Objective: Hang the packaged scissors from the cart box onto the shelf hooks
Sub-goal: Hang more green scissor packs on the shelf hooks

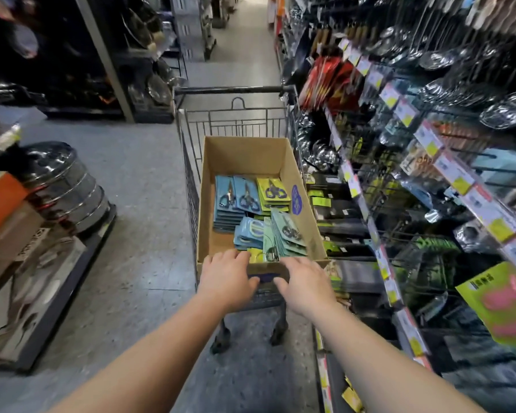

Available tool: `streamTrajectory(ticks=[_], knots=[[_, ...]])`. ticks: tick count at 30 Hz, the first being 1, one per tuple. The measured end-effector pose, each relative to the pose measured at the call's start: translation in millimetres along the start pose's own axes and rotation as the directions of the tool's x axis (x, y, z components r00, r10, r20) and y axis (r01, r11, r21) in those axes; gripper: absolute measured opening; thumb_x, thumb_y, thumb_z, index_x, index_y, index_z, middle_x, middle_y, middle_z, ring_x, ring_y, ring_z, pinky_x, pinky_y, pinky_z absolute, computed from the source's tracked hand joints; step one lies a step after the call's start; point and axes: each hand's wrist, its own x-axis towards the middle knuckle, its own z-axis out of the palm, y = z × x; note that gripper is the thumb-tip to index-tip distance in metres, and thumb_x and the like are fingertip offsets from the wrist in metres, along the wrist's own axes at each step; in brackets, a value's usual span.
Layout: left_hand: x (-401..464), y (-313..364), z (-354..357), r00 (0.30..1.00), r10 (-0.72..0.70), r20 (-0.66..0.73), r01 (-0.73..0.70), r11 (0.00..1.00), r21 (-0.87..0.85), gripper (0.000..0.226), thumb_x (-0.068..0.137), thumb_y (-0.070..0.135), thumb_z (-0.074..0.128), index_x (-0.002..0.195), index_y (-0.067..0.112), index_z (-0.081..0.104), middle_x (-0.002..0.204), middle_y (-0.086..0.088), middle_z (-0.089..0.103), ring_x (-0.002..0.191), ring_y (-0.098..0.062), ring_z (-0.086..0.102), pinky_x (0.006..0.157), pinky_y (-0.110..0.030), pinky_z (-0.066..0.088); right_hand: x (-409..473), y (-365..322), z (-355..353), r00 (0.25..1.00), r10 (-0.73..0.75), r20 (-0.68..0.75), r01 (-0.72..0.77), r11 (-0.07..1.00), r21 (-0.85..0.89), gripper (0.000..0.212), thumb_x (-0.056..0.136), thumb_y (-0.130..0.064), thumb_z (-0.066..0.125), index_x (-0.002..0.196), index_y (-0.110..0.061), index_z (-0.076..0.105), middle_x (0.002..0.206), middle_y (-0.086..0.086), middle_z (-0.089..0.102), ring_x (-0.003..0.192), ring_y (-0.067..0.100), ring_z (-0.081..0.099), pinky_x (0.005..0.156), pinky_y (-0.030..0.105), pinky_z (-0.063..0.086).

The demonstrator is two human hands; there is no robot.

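Observation:
A cardboard box (245, 155) sits in a wire cart (234, 90). It holds packaged scissors: blue card packs (228, 201) at the back left, yellow-green packs (273, 190) at the back right and teal packs (288, 234) nearer me. My left hand (225, 280) and my right hand (306, 286) both hold the box's near wall. Their fingers go over the rim and the thumbs lie on the outer face. The fingertips are hidden inside the box. Shelf hooks (471, 155) with hanging goods stand to the right.
The right shelf carries price tags (453, 171), steel ladles (504, 113) and a green packet (501, 302) close to the cart. On the left are stacked steel pots (61, 186) and cartons (9, 222) on a low platform. The aisle floor (149, 180) runs on ahead.

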Motion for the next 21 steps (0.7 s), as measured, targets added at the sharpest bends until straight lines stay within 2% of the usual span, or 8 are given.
streamTrajectory(ticks=[9,21], knots=[[99.4,-13.0,11.7,0.992,0.069,0.104,-0.069,0.998,0.004,0.051,0.091,0.053,0.051,0.134,0.026,0.048,0.134,-0.001,0.053,0.127,-0.025,0.046,0.109,-0.043,0.031,79.9,17.0,6.2,0.990,0.114,0.088,-0.114,0.994,-0.004,0.048,0.097,-0.045,0.050,0.141,-0.029,0.043,0.142,0.000,0.049,0.131,0.024,0.043,0.109,0.039,0.033],[229.9,-39.3,29.3,0.930,0.219,0.294,-0.237,0.971,0.027,0.058,0.093,0.052,0.049,0.144,0.025,0.041,0.142,-0.004,0.048,0.133,-0.027,0.041,0.115,-0.045,0.026,185.8,23.4,24.6,0.916,0.332,0.227,-0.343,0.939,0.008,0.053,0.097,-0.042,0.049,0.146,-0.024,0.037,0.143,0.004,0.047,0.131,0.026,0.043,0.106,0.039,0.036]])
